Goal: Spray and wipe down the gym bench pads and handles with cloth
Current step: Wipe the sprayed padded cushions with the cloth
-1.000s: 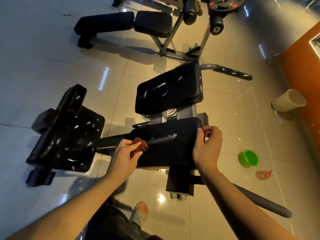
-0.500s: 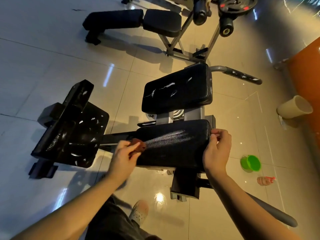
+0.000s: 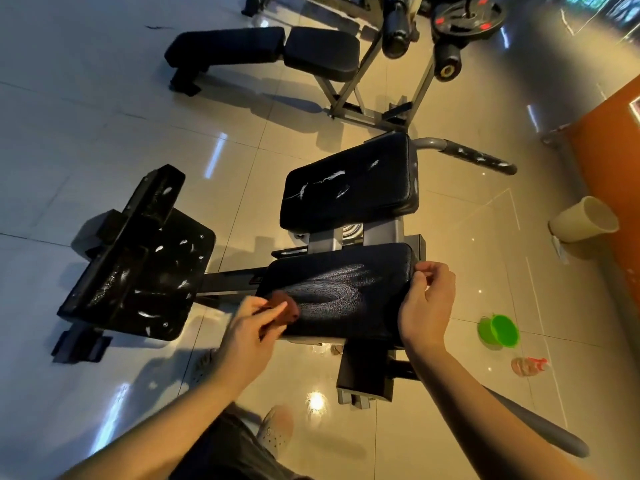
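Nearest on my feed: a light shoe point(image 3: 277, 431) on the tile floor point(image 3: 86, 98), w/ both forearms reaching fwd. L hand point(image 3: 249, 327) pinches a small reddish-brown cloth point(image 3: 282, 304) btwn thumb and fingers and presses it on the near-left corner of the near pad point(image 3: 346, 296); the cloth is motion-blurred. R hand point(image 3: 427, 303) has its fingers curled round that pad's right end, gripping the edge. Pad surface shows pale swirl streaks just right of the cloth.

Lower right, a grey handle point(image 3: 540, 434) runs out from under my R forearm. On the floor right of the R hand: a green bowl point(image 3: 498, 330), then a spray bottle point(image 3: 528, 365) lying on its side just beside it, apart from both hands.

Left of the near pad, a black angled plate point(image 3: 138, 268) w/ white flecks, joined by a bar. Beyond the near pad, the far pad point(image 3: 349, 188), also white-streaked. From its top right a speckled handle point(image 3: 481, 157) sticks out. A pale cup-shaped bin point(image 3: 585, 223) lies tipped nr the orange wall point(image 3: 609, 161).

Farthest: a second bench point(image 3: 270, 51) and a weight plate point(image 3: 465, 19) at top.
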The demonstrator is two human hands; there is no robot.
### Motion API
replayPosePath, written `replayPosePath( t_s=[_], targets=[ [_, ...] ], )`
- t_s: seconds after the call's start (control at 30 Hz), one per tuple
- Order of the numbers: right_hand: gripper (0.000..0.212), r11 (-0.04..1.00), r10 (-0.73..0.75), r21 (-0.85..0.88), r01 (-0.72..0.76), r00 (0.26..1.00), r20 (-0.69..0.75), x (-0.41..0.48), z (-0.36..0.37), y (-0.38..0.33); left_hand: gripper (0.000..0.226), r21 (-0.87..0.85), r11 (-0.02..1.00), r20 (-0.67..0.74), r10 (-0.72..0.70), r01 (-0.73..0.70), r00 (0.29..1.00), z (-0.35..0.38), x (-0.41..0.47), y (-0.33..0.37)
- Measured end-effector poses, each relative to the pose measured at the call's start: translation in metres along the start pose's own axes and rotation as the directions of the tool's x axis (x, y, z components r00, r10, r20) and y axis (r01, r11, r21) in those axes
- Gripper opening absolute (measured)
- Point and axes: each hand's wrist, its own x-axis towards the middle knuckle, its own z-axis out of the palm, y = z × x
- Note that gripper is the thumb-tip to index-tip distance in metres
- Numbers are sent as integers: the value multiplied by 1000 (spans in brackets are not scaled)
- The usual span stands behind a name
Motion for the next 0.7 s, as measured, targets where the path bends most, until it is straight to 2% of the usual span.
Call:
replayPosePath(
  t_s=[0.07, 0.17, 0.27, 0.33, 0.4, 0.43, 0.5, 0.6, 0.63, 0.7],
  targets=[
    [13, 1000, -3, -4, 3, 1000, -5, -1, 0, -3, 40, 52, 988, -28, -146, 147, 989, -6, 24, -13],
    [12, 1000, 12, -3, -12, 1000, -2, -2, -1, -3, 39, 54, 989, -72, -136, 140, 988, 12, 59, 24],
    [13, 1000, 26, -1, -26, 1000, -1, -3, 0, -2, 42, -3, 999, -55, 53, -53, 997, 44, 65, 97],
    [14, 1000, 26, 5, -26, 1000, -4, -2, -1, 0, 44, -54, 977, 30, 207, -205, 978, 48, 46, 126],
    [13, 999, 35, 27, -35, 999, -1, 0, -2, 4, 48, -97, 946, 125, 320, -309, 939, 40, 25, 115],
    [13, 998, 43, 38, -43, 999, 1, 1, -3, 6, 51, -96, 943, 146, 330, -319, 932, 32, 17, 94],
    [14, 997, 48, 58, -48, 999, -3, 3, -4, 10, 53, -51, 973, 88, 229, -225, 970, 18, 11, 44],
    [18, 997, 43, 63, -42, 999, -11, 2, -3, 8, 42, 25, 998, -23, -58, 58, 998, 1, 31, -8],
    [18, 998, 34, 61, -34, 999, -9, 1, -1, 7, 40, 62, 991, -27, -120, 122, 992, 0, 42, -9],
    [19, 998, 16, 65, -16, 1000, 0, 0, 1, 6, 40, 94, 986, -37, -137, 140, 990, 9, 66, 11]
  ],
)
